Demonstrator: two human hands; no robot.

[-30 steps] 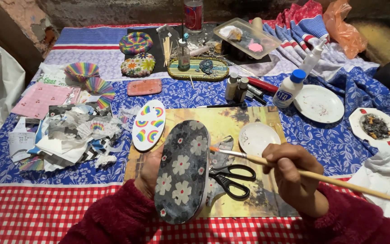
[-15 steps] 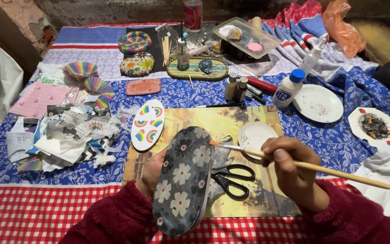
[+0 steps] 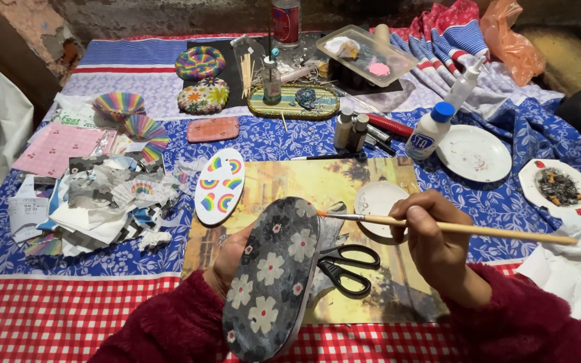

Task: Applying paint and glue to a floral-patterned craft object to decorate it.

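Note:
My left hand (image 3: 226,263) holds up a long oval piece (image 3: 272,277) covered in dark paper with white flowers; the piece hides most of the hand. My right hand (image 3: 435,242) grips a thin wooden paintbrush (image 3: 479,229), its bristle tip touching the oval's upper right edge. Black scissors (image 3: 347,265) lie on a yellowish picture mat (image 3: 331,181) between my hands. A small white dish (image 3: 376,199) sits on the mat just above my right hand. A white oval with rainbow patterns (image 3: 219,184) rests at the mat's left edge.
Torn patterned papers (image 3: 99,198) pile at the left. A white glue bottle with blue cap (image 3: 429,131), small bottles (image 3: 351,130), a white plate (image 3: 473,153), a dish of scraps (image 3: 558,187) and crumpled tissue (image 3: 573,262) lie right. Decorated ovals (image 3: 202,79) and a plastic tray (image 3: 366,54) stand behind.
My right hand has drawn the brush left from over the white dish until its tip meets the flowered oval's edge. My left hand has tilted the oval slightly.

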